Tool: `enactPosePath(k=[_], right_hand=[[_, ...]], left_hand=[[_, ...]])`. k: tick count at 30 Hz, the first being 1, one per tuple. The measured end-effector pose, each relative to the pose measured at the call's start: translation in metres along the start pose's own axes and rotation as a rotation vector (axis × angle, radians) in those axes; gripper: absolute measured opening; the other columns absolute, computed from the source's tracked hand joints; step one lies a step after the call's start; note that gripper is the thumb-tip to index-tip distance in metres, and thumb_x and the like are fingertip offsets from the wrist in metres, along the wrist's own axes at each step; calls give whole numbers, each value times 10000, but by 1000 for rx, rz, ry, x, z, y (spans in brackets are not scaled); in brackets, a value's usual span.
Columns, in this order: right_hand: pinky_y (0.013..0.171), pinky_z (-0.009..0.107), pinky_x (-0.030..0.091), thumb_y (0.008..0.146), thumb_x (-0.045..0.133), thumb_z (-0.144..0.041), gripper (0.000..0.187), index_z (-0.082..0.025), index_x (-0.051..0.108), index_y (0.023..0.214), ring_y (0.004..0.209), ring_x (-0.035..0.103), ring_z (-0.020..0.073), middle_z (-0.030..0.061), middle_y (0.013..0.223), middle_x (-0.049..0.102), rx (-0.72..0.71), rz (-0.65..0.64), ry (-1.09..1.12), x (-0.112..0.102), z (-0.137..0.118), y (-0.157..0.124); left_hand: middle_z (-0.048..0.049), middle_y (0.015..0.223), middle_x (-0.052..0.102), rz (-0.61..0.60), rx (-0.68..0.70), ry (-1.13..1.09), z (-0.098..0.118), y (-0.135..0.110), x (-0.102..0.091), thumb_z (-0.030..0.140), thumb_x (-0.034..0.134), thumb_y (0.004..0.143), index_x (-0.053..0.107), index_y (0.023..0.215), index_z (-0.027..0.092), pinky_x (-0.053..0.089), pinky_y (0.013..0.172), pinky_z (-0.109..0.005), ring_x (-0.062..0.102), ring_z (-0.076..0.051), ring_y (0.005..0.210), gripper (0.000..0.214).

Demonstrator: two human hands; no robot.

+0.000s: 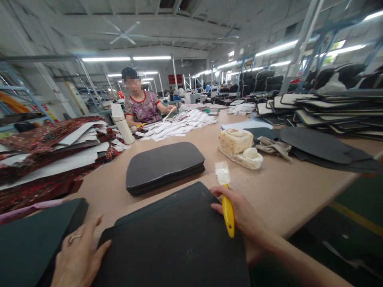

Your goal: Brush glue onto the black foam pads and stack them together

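My right hand [239,213] is closed on a yellow-handled brush [226,199] whose white, glue-laden bristles point away from me, just past the edge of a black sheet [176,239] lying before me. My left hand [78,255] rests flat with fingers spread on the near left edge of that black sheet, a ring on one finger. A stack of black pieces [164,165] lies further out on the table [269,191].
A crusted glue container [239,145] with a rag beside it stands right of centre. Patterned red fabric and white sheets [50,151] pile at the left, dark panels [323,111] at the right. A person [140,105] sits across, handling white strips [176,125], beside a white bottle [122,123].
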State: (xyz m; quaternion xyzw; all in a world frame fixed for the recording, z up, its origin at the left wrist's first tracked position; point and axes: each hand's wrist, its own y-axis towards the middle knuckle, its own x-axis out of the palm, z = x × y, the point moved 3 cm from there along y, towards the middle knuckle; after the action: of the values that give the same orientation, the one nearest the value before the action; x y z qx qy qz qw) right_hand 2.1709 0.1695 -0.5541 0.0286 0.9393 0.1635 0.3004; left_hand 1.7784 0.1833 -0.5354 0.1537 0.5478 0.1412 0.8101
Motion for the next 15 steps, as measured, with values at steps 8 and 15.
enactPosePath(k=[8,15], right_hand=[[852,373,511,806,570,-234,150,-222,575,955,964,611,214,74,1062,628,-119,1,-43,-3,3,-31],[839,364,528,799,555,-167,165,-205,571,959,942,616,204,92,1027,623,-152,-45,-43,2,8,-32]], left_hand=[[-67,1105,626,-326,404,-150,147,4,48,313,423,840,603,1084,221,494,893,-389,593,-226,1001,318],[-98,1056,612,-307,420,-161,164,9,92,262,418,849,638,1027,191,494,868,-423,576,-239,979,292]])
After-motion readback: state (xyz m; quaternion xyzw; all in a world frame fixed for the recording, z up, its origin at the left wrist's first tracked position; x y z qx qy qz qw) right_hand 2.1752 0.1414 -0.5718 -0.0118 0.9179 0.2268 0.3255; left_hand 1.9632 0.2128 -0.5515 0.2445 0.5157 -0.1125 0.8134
